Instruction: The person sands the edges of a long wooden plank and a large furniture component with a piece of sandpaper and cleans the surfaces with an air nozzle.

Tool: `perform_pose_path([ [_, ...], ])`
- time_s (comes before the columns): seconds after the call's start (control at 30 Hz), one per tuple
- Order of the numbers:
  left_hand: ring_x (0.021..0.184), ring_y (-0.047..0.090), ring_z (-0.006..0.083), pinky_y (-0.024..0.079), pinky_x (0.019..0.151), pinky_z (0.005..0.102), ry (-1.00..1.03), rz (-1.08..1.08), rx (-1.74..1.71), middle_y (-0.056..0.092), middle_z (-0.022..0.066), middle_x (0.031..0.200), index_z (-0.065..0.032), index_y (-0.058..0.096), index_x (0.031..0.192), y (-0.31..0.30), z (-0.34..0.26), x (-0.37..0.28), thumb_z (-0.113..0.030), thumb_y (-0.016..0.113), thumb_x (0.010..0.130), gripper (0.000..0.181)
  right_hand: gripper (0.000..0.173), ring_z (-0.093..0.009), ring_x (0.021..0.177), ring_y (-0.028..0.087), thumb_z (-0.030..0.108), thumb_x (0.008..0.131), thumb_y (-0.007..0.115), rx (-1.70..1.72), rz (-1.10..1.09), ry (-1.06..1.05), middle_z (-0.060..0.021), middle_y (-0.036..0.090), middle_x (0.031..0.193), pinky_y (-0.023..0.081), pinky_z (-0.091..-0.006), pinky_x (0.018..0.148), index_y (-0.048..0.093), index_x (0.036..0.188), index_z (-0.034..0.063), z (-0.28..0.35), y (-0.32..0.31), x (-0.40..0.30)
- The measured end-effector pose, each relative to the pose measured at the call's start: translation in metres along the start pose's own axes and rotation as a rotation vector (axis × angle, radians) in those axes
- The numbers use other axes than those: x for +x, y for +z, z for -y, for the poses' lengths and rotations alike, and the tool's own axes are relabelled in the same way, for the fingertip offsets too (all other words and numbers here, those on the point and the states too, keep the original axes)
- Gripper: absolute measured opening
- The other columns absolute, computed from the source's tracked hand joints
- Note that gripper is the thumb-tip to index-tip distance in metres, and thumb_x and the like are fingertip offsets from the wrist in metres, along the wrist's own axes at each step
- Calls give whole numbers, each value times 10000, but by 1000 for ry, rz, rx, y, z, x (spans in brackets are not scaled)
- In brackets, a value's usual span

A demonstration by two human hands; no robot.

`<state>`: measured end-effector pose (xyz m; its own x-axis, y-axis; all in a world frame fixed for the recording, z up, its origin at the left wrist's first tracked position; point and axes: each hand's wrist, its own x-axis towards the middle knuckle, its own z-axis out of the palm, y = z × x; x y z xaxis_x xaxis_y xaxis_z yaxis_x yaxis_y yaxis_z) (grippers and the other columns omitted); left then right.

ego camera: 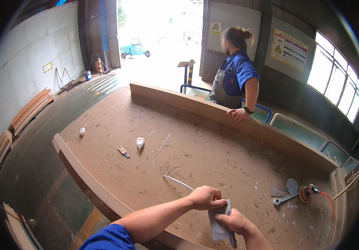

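Note:
My left hand and my right hand are close together over the near side of a large brown worktable. Both grip a pale grey, sheet-like wrapping, the left at its upper end and the right along its side. A metal fitting sticks out of its lower end; what the wrapping covers is hidden. Past my left hand, a thin white curved tube runs out over the tabletop; its join to the held piece cannot be seen.
Left lie a tape-wrapped blade and white plastic pieces. Right are a wrench, flat plates and a disc sander with a red hose. A person rests a hand on the raised far edge.

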<state>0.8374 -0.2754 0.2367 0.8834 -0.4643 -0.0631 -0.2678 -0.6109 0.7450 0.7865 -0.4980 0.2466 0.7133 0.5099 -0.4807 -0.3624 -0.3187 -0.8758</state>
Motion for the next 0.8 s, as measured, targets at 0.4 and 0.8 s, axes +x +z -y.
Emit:
perform_pose_path([
  [0.4,1074,732,322,525,1029,432,69,-653,29,785,123,1006,-91,801,1028,-15,24,10,-399,759,892,340,320,-152,893,675,246,1031,698,154,-9,-36,-63,720,1020,581,-329,784,684,1194,-30,-1,-5,-1],
  [0.8,1410,468,327,378,1195,421,-456,-1540,-506,450,204,1547,23,448,1525,-61,108,23,-206,684,922,686,337,-253,898,763,224,1019,681,242,53,-165,-165,750,1013,636,-375,778,639,1199,-57,11,-10,-11],
])
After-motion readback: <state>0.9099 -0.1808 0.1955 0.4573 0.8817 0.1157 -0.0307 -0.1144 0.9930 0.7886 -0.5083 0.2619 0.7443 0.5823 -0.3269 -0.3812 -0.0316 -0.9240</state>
